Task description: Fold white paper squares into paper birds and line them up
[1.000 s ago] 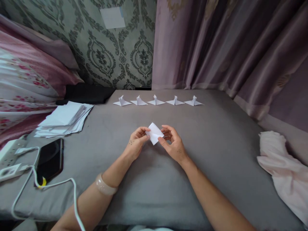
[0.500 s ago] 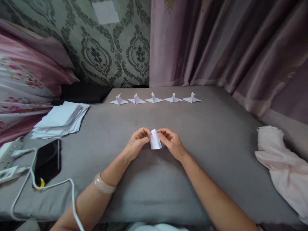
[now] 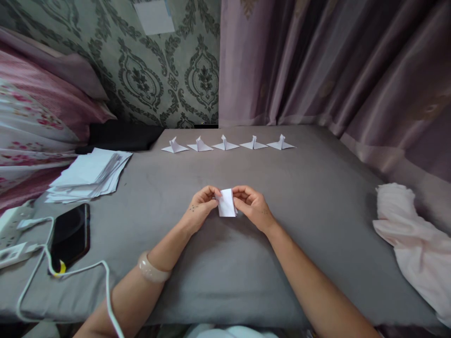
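Note:
A small folded piece of white paper (image 3: pixel 226 203) is held up between my two hands, over the middle of the grey cloth surface (image 3: pixel 229 277). My left hand (image 3: pixel 202 205) pinches its left edge between thumb and fingers. On the opposite edge, my right hand (image 3: pixel 252 206) has its thumb in front and its fingers behind. Several layers show at the paper's lower right edge. Beyond my hands stands a row of several white folded paper birds (image 3: pixel 226 143), their wings spread flat and their middles upright.
Left of my hands lie a stack of white paper sheets (image 3: pixel 88 173), a black phone (image 3: pixel 71 232), a white power strip (image 3: pixel 14 225) and a looping white cable (image 3: pixel 84 268). A black folded cloth (image 3: pixel 123 135) is at the back left, and a pale pink cloth (image 3: pixel 412 239) lies bunched at right.
The folded paper has turned, so its front face now looks wider and squarer and fewer layers show at the right edge. Both hands keep hold of it in nearly the same place.

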Motion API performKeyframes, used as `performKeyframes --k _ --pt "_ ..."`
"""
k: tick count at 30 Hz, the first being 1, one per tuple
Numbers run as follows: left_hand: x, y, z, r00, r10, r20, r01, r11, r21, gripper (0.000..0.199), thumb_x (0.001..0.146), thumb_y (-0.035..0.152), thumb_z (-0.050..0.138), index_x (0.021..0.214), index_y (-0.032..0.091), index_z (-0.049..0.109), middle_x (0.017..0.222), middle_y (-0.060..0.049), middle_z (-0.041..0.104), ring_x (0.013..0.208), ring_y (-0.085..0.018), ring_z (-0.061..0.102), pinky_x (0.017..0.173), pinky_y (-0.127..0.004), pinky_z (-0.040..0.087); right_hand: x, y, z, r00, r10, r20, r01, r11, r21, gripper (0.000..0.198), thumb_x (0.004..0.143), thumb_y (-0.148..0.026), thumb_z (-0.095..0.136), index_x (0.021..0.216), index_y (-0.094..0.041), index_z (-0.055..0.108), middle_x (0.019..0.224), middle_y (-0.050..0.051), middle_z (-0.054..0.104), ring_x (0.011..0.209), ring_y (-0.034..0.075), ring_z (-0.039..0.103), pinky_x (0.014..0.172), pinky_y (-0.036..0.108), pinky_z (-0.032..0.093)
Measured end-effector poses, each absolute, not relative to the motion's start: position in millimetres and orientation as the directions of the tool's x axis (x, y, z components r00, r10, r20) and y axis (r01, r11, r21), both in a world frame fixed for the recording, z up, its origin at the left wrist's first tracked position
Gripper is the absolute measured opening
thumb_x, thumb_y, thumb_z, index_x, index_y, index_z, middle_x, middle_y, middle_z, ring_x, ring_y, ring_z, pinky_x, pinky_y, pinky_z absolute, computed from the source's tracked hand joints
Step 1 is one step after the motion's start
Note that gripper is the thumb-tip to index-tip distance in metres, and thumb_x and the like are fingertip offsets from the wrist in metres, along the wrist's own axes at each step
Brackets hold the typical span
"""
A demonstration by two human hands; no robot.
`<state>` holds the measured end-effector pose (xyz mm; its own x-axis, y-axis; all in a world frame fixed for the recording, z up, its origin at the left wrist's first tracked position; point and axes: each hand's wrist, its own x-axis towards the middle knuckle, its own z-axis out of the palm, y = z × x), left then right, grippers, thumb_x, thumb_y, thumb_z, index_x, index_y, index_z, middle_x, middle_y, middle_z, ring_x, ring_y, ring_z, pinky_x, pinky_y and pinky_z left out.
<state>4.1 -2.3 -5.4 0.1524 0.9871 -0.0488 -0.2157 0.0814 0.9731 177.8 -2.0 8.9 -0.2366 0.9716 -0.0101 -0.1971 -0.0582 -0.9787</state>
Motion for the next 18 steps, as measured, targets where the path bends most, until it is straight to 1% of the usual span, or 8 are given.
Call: performKeyframes --k 2,4,6,8,9,12,15,18 --pt "3.9 -2.6 -5.1 0.141 0.989 -0.033 -0.129 0.052 0.99 0.015 0.07 0.018 0.062 0.084 0.019 0.057 0.074 0.001 0.059 0.064 -0.011 0.054 0.062 -0.023 0.043 177.9 -1.7 8.6 -0.241 0.97 -0.013 -0.179 -0.058 -0.982 0.026 0.069 -0.033 0.075 0.09 -0.023 0.064 0.083 0.001 0.07 0.077 0.015 0.064 0.072 0.031 0.051" --pt "4.1 -4.0 -3.1 0.145 0.989 0.027 0.004 -0.028 1.0 0.013 0.075 0.022 0.062 0.087 0.019 0.059 0.084 -0.003 0.063 0.075 -0.014 0.058 0.07 -0.027 0.046 178.1 -1.0 6.8 -0.231 0.973 -0.009 -0.152 -0.046 -0.987 0.024 0.069 -0.034 0.075 0.088 -0.022 0.064 0.082 0.001 0.069 0.077 0.015 0.064 0.073 0.031 0.051" --pt "4.6 -6.5 0.3 0.152 0.98 0.128 0.168 -0.153 0.974 0.014 0.079 0.028 0.064 0.09 0.02 0.064 0.112 -0.009 0.061 0.105 -0.021 0.058 0.091 -0.036 0.045 178.2 -0.1 3.7 -0.207 0.978 -0.003 -0.118 -0.028 -0.993 0.021 0.071 -0.035 0.073 0.084 -0.022 0.064 0.078 0.001 0.068 0.071 0.014 0.063 0.069 0.03 0.05" --pt "5.6 -9.5 3.6 0.149 0.965 0.214 0.306 -0.251 0.918 0.02 0.08 0.034 0.068 0.095 0.021 0.067 0.138 -0.012 0.047 0.132 -0.028 0.04 0.108 -0.045 0.032 178.3 0.5 0.3 -0.16 0.987 0.014 -0.07 0.003 -0.998 0.018 0.074 -0.036 0.07 0.082 -0.021 0.063 0.074 0.0 0.066 0.065 0.014 0.06 0.064 0.029 0.049" --pt "6.2 -10.9 4.9 0.145 0.96 0.239 0.351 -0.276 0.895 0.025 0.078 0.037 0.071 0.097 0.022 0.067 0.142 -0.012 0.042 0.137 -0.03 0.034 0.11 -0.048 0.028 178.3 0.6 -1.1 -0.128 0.991 0.029 -0.037 0.024 -0.999 0.017 0.076 -0.037 0.069 0.082 -0.021 0.063 0.072 0.0 0.066 0.063 0.014 0.06 0.062 0.028 0.048" --pt "7.5 -13.0 5.7 0.14 0.953 0.267 0.409 -0.302 0.861 0.031 0.074 0.043 0.076 0.095 0.022 0.066 0.13 -0.012 0.05 0.129 -0.029 0.042 0.108 -0.049 0.032 178.0 0.5 -3.9 -0.05 0.995 0.084 0.057 0.087 -0.995 0.015 0.078 -0.036 0.066 0.083 -0.022 0.063 0.072 0.001 0.066 0.064 0.015 0.06 0.063 0.029 0.048" --pt "7.2 -11.1 3.6 0.155 0.943 0.294 0.431 -0.332 0.839 0.021 0.078 0.04 0.073 0.083 0.021 0.066 0.11 -0.009 0.06 0.112 -0.025 0.054 0.103 -0.046 0.037 177.8 0.7 -5.0 -0.05 0.993 0.108 0.073 0.112 -0.991 0.015 0.079 -0.037 0.065 0.084 -0.022 0.063 0.073 0.002 0.067 0.065 0.015 0.062 0.064 0.029 0.049" --pt "4.8 -7.7 1.4 0.175 0.933 0.316 0.407 -0.36 0.839 0.015 0.084 0.035 0.067 0.081 0.021 0.068 0.102 -0.008 0.065 0.102 -0.022 0.059 0.1 -0.042 0.039 179.2 1.8 -4.4 -0.041 0.992 0.123 0.07 0.125 -0.99 0.017 0.079 -0.038 0.066 0.083 -0.022 0.063 0.072 0.001 0.066 0.062 0.014 0.06 0.06 0.028 0.047"
